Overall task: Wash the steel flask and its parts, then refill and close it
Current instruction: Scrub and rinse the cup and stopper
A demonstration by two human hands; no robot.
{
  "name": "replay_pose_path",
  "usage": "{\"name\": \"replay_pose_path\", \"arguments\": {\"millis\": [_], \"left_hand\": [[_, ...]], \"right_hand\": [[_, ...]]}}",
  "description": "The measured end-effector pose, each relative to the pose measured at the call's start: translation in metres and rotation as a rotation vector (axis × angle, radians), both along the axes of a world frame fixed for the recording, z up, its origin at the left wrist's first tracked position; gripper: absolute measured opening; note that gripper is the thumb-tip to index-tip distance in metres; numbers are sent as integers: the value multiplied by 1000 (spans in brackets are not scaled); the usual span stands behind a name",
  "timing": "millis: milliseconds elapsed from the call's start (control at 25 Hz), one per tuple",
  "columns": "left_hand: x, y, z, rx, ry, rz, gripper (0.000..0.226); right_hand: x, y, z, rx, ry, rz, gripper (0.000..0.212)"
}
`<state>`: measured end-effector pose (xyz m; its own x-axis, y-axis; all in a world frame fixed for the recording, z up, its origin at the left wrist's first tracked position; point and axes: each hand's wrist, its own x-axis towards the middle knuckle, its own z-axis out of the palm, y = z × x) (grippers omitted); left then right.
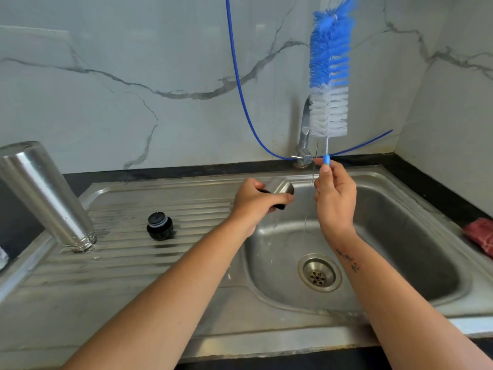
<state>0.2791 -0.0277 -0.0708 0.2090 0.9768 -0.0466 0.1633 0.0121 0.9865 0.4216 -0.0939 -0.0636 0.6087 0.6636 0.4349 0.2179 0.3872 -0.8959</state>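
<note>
Inverted steel flask (45, 193), black stopper (160, 226) beside

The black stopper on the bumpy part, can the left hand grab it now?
Probably not yet: the left hand already grips the steel cap. The black stopper sits uncovered on the drainboard, nearby.

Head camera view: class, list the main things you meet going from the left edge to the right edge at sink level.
Upturned steel flask body → black stopper → left hand holding the steel cap → right hand holding the bottle brush → red cloth.
</note>
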Motion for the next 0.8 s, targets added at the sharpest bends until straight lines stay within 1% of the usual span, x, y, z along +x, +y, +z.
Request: {"name": "replay_pose_path", "arguments": {"millis": [40,120,240,400,520,640,800], "left_hand": [[-1,2,0,-12,21,-19,63],[-4,-3,-2,9,145,-15,68],[-8,-5,-8,22,115,24,73],[-13,-10,-20,-2,160,26,77],[-16,-14,-28,2,229,15,72],[-21,-16,-28,22,234,18,68],[-41,-10,0,140,311,48,55]], "right_hand": [[0,0,0,2,-4,1,24],[-2,-1,0,6,-1,13,24],[-1,1,-2,5,-8,27,24],[-5,1,-2,-17,-31,50,25],[-7,0,-1,-20,-54,61,25],[-6,-1,-2,-23,-54,68,24],[-4,1,-5,-11,-38,85,25]]}}
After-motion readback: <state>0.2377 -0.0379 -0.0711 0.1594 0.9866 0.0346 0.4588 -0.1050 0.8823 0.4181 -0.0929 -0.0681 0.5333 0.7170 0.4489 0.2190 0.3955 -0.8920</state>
